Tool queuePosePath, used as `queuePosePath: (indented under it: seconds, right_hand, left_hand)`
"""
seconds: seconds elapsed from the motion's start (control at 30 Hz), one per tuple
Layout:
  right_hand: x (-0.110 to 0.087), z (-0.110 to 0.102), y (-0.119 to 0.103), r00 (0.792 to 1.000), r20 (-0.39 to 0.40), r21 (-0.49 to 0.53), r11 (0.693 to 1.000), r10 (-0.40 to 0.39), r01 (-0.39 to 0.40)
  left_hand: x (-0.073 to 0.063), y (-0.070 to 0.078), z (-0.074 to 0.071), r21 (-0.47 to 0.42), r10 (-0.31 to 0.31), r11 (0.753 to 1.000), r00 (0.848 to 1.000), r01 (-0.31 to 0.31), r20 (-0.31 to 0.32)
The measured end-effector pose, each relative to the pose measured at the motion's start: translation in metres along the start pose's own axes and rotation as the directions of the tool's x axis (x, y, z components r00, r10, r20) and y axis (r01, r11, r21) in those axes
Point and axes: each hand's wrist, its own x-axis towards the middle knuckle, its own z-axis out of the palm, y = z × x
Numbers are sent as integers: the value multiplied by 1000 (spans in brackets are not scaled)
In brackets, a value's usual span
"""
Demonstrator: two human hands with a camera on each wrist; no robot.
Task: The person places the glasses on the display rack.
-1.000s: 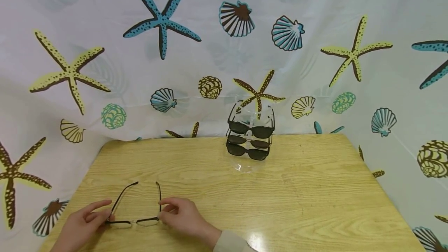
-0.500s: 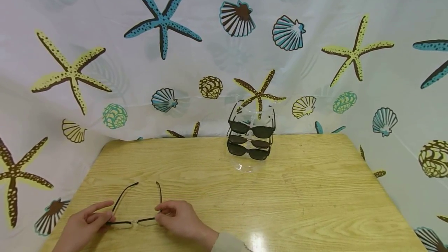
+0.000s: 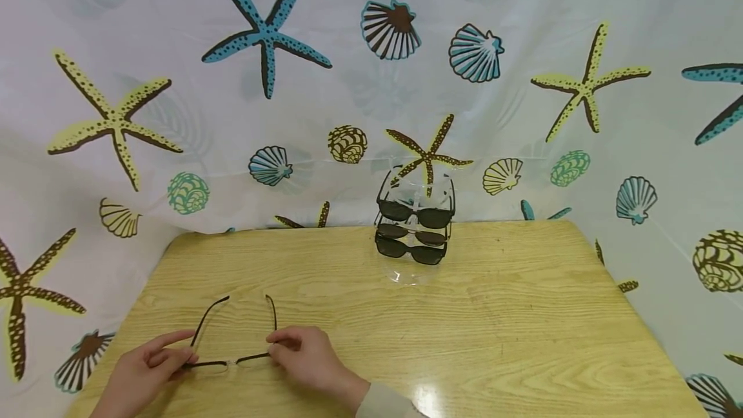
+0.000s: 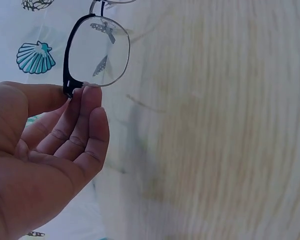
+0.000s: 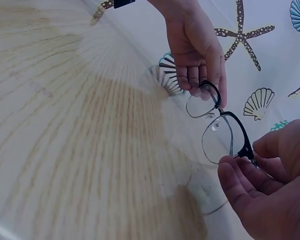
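A pair of eyeglasses (image 3: 217,364) with black upper rims and thin metal lower rims is held over the left front of the table, temples unfolded and pointing away from me. My left hand (image 3: 142,369) pinches its left hinge corner between thumb and fingers. At the opposite hinge corner, my right hand (image 3: 310,357) pinches the frame in the same way. The left wrist view shows one clear lens (image 4: 99,52) close above the fingertips. Both hands appear in the right wrist view, with the nose pads (image 5: 215,124) between the lenses.
Toward the back of the wooden table (image 3: 493,315) stands a clear display stand (image 3: 400,276). Several tiers carry dark sunglasses (image 3: 415,215) on it. A white curtain (image 3: 325,95) printed with starfish and shells hangs behind and at both sides.
Both hands have shifted slightly to the right with the eyeglasses between them. The frame's right side now sits a little higher in the head view. The sunglasses on the stand have not moved.
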Motion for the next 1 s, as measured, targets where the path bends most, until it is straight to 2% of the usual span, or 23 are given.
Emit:
queuePosePath:
  seconds: [0.33, 0.63, 0.87, 1.0]
  right_hand:
    - [0, -19, -5, 998, -60, 52, 999, 1, 2]
    - [-1, -30, -11, 992, -125, 70, 997, -15, 24]
    - [-3, -39, -17, 985, -169, 113, 993, -18, 38]
    - [-4, -45, -16, 984, -178, 106, 994, -8, 28]
  left_hand:
    - [-5, 20, 13, -35, 81, 996, 997, -80, 8]
    - [-4, 33, 20, -2, 89, 996, 996, -89, 19]
    - [-7, 48, 28, 11, 170, 985, 985, -169, -13]
    - [-8, 55, 34, -6, 181, 984, 983, -181, -22]
